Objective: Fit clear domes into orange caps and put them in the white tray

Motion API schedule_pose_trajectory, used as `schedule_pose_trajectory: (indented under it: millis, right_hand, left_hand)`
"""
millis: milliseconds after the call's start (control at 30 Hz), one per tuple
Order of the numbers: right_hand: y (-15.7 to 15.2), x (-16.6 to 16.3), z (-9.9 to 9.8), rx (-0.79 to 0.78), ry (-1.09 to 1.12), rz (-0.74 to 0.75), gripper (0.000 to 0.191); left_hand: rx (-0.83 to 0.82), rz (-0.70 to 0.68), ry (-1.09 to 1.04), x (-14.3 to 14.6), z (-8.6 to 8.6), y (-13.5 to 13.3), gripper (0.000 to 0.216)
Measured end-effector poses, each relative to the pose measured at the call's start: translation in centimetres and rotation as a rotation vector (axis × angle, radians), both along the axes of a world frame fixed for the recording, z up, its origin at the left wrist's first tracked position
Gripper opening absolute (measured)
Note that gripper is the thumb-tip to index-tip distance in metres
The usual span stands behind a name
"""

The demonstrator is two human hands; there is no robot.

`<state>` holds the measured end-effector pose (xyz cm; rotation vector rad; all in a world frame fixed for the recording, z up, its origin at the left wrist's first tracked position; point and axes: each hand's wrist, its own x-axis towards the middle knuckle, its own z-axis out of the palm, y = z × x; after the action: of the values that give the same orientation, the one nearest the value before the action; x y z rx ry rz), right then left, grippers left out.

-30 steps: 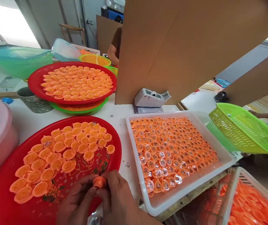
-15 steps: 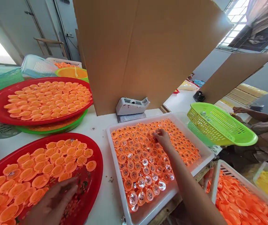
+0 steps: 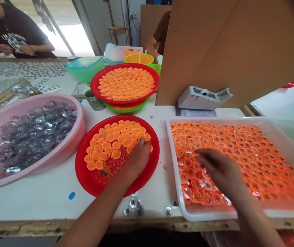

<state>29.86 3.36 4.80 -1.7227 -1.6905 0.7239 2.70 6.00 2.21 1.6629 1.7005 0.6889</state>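
Note:
My left hand (image 3: pixel 139 156) reaches over the red tray (image 3: pixel 95 187), its fingers closed on a small orange plastic disc (image 3: pixel 147 137) at the right side of the pile. Many similar orange discs lie in the tray's far half, above a printed floral pattern. My right hand (image 3: pixel 217 169), slightly blurred, hovers over the left part of a white tray (image 3: pixel 174 164). Its fingers are stretched out and nothing shows in them. Orange discs with clear, dark-marked domes (image 3: pixel 206 198) fill that tray; some near ones shine.
A pink basin (image 3: pixel 81 113) of clear domed pieces stands left. Behind are a stacked red tray (image 3: pixel 95 85) of orange discs and a green bowl (image 3: pixel 82 70). A cardboard panel (image 3: pixel 214 51) rises behind a grey tape dispenser (image 3: pixel 201 99). Loose domes (image 3: pixel 134 204) lie near the edge. Two people are beyond.
The view has swung left, bringing the pink basin and other people into sight. My left hand has moved to the discs' right side. My right hand has drawn back toward the white tray's near left.

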Motion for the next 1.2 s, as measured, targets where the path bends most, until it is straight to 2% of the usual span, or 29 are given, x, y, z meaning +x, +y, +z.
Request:
schedule_pose_trajectory:
  millis: [67, 133, 200, 300, 500, 667, 767, 867, 967, 1200]
  right_hand:
    - [-4.1, -5.3, 0.0, -0.009, 0.036, 0.356, 0.018]
    - [-7.5, -9.8, -0.8, -0.068, 0.048, 0.573, 0.025]
    - [-9.6, -12.6, -2.1, -0.153, 0.036, 0.658, 0.03]
    - [-10.5, -14.2, -3.8, -0.235, 0.018, 0.67, 0.029]
    - [-9.8, -14.9, -4.4, -0.163, 0.022, 0.884, 0.033]
    - [-10.0, -14.4, -5.5, -0.075, -0.084, 0.808, 0.027]
    - [-10.0, -13.7, -5.9, -0.084, -0.117, 0.75, 0.027]
    - [-9.8, -13.7, -5.7, -0.138, -0.126, 0.614, 0.022]
    - [-9.5, -14.5, -5.6, -0.154, -0.067, 0.554, 0.011]
    - [-10.0, -14.4, -6.4, -0.143, -0.055, 0.567, 0.021]
  left_hand:
    - [-0.021, -0.042, -0.004, 0.1, 0.2, 0.0, 0.018]
    - [-0.03, -0.056, -0.002, -0.5, 0.1, -0.4, 0.015]
    - [-0.034, -0.034, -0.002, -1.5, 0.0, -1.3, 0.011]
    - [-0.068, 0.061, -0.032, -3.7, 0.0, -3.1, 0.011]
    - [-0.234, 0.246, -0.329, -7.6, -0.7, -6.6, 0.022]
    - [-0.36, 0.335, -0.646, -8.4, -0.5, -8.8, 0.026]
    - [-0.398, 0.332, -0.817, -8.3, -0.3, -9.7, 0.035]
    - [-0.435, 0.309, -0.951, -8.1, -0.6, -10.1, 0.042]
    - [-0.461, 0.31, -1.027, -7.8, -1.1, -10.3, 0.039]
    - [-0.469, 0.337, -1.097, -7.3, -1.2, -10.4, 0.035]
